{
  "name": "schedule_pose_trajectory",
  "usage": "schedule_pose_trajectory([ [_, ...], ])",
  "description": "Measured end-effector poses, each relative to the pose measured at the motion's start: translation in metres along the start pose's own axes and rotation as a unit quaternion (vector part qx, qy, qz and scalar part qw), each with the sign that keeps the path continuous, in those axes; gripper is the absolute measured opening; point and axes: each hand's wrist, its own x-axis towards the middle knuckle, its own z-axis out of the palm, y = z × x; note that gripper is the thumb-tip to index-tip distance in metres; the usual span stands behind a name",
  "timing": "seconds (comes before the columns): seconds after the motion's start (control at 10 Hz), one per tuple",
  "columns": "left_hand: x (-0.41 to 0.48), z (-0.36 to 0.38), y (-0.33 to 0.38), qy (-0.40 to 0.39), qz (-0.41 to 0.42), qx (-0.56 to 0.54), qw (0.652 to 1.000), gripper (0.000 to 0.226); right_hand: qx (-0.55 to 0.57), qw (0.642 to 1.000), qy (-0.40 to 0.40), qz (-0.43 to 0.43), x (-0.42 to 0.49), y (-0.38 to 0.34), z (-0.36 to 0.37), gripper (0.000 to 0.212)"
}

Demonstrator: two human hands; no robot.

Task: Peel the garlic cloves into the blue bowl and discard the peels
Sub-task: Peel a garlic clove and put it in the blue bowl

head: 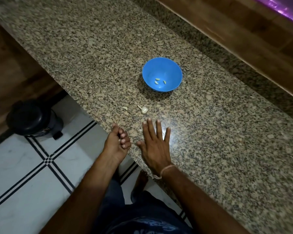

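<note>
Head view: peels apparently being gathered at the counter edge.
The right hand [155, 142] lies flat, fingers spread, on the granite counter [210, 132]; the left hand [118, 141] cups at its edge, curled round what I cannot tell. A peel scrap [140, 130] lies just beside the right fingers. The garlic bulb [144, 109] sits ahead, before the blue bowl [174, 68] holding 3 peeled cloves [157, 79]. A black bin [32, 119] stands left.

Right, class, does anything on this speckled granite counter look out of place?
Yes: a pale curved garlic scrap lies on the speckled granite counter, left of the small white garlic piece, and a tiny white fleck sits beside the right hand. Probably stray peel.
</note>
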Motion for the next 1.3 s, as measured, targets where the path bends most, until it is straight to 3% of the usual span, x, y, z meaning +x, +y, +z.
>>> schedule_pose_trajectory([
  [0.2,0.002,0.000,0.006,0.003,-0.002,-0.009,1.000,0.050,0.166,0.983,0.076,0.020,0.008,-0.004,-0.008,0.075],
  [0.4,0.002,0.003,0.006,0.009,-0.004,-0.007,1.000,0.051,0.225,0.962,0.154,-0.012,0.037,-0.015,-0.008,0.036],
  [0.5,0.002,0.004,0.009,0.007,-0.008,-0.010,1.000,0.051,0.187,0.968,0.168,-0.004,0.044,-0.018,-0.009,0.017],
  [0.9,0.002,0.000,0.019,-0.012,-0.013,-0.022,1.000,0.052,0.001,0.989,0.140,-0.040,0.051,-0.017,-0.013,0.019],
  [1.0,0.003,-0.006,0.025,-0.017,-0.013,-0.025,0.999,0.051,0.126,0.987,0.091,0.039,0.046,-0.029,-0.018,0.018],
  [1.1,0.003,-0.012,0.039,-0.030,-0.010,-0.033,0.999,0.050,0.360,0.921,0.069,0.128,0.051,-0.049,-0.028,0.026],
  [1.3,0.002,-0.037,0.094,-0.036,0.013,-0.066,0.997,0.050,0.524,0.838,-0.005,0.154,0.090,-0.124,-0.035,0.034],
])
